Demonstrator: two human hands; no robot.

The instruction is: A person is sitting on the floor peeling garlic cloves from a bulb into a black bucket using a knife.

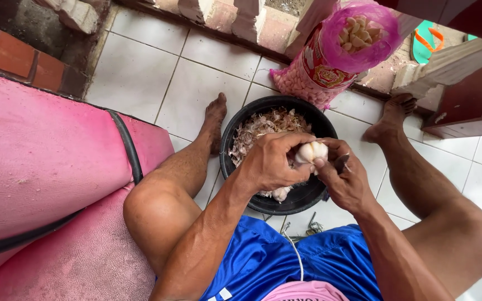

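Above the black bowl (308,200), dead centre between the knees: garlic bulb (312,151) clamped in the left hand (271,163), fingers wrapped over from nine o'clock. Right hand (346,181) closing in from four o'clock, thumb touching the bulb's lower edge, gripping what looks like a small knife (342,163), though mostly hidden. Bulb's long axis roughly nine-to-three. Pink sack (336,56) of garlic at twelve o'clock.

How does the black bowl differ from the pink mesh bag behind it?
The black bowl is rigid, round and open, holding mostly loose papery skins; the pink mesh bag is soft, leaning, its top rolled open, packed with garlic. The bowl sits between the feet, the bag farther off by the wall. Both rest on the tiled floor.
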